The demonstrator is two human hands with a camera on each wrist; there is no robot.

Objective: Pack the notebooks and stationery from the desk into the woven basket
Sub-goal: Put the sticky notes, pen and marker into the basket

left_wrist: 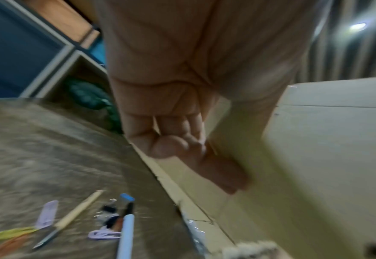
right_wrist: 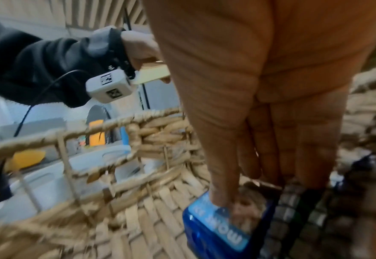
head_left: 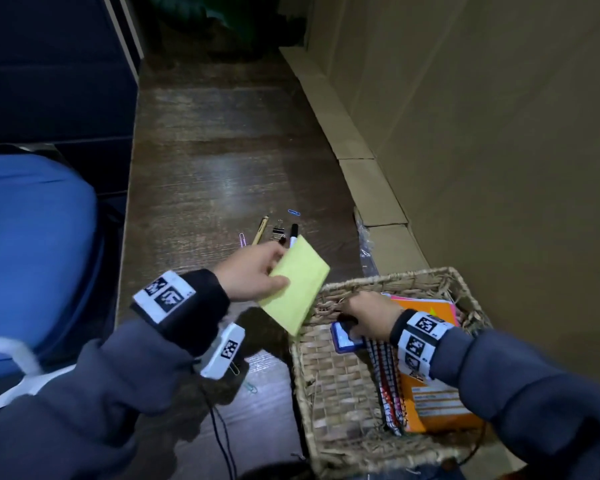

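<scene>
The only lettering that can be read is white print on the pale blue label of the blue box point(right_wrist: 218, 227), down inside the woven basket point(right_wrist: 125, 177); seen upside down, it looks like "MONE", though blur leaves the last letter uncertain.

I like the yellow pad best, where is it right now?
In the head view the yellow pad is in the left hand, held up just left of the woven basket's far-left corner, not inside it yet.
</scene>
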